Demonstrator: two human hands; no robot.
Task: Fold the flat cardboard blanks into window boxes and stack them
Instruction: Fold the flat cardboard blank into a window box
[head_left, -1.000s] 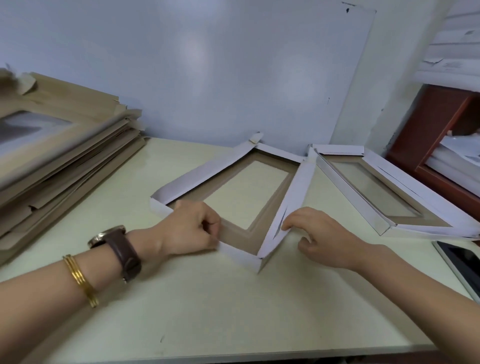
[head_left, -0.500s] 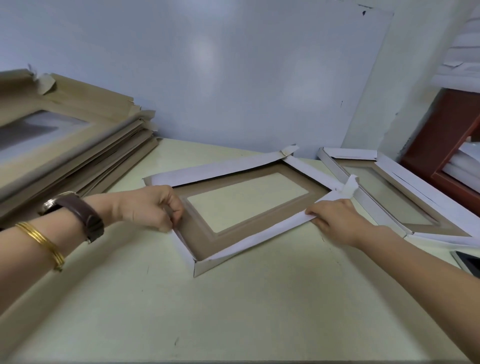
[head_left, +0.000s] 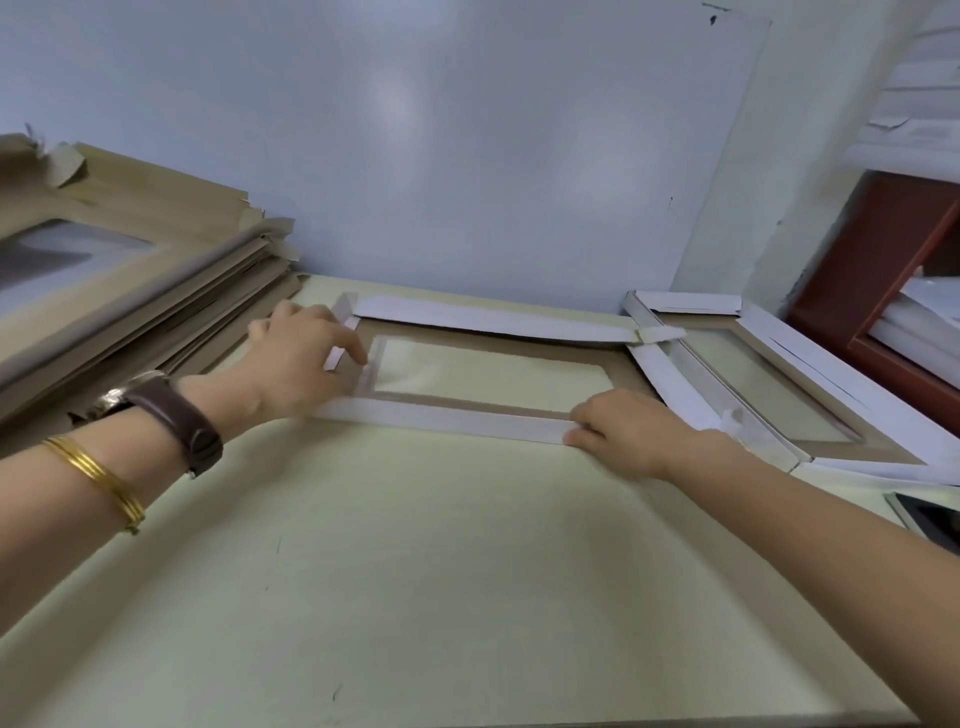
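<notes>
A half-folded window box (head_left: 457, 418), white outside and brown inside with a clear window, lies on the pale table (head_left: 415, 571). Its long sides run left to right. My left hand (head_left: 298, 353) is at its left end, fingers curled on the short white side flap. My right hand (head_left: 618, 431) pinches the right end of the near long wall. A folded window box (head_left: 810, 395) lies at the right, touching the first one's far right corner. A tall stack of flat brown blanks (head_left: 135, 270) sits at the left.
A blue-white wall panel (head_left: 467, 156) stands right behind the boxes. A red-brown shelf (head_left: 872, 260) with white papers is at the far right. A dark phone or tablet (head_left: 930, 514) lies at the table's right edge.
The box has turned from slanted to lying straight across the table. My left hand moved from the near-left wall to the left end flap; my right hand stayed on the near wall's right end.
</notes>
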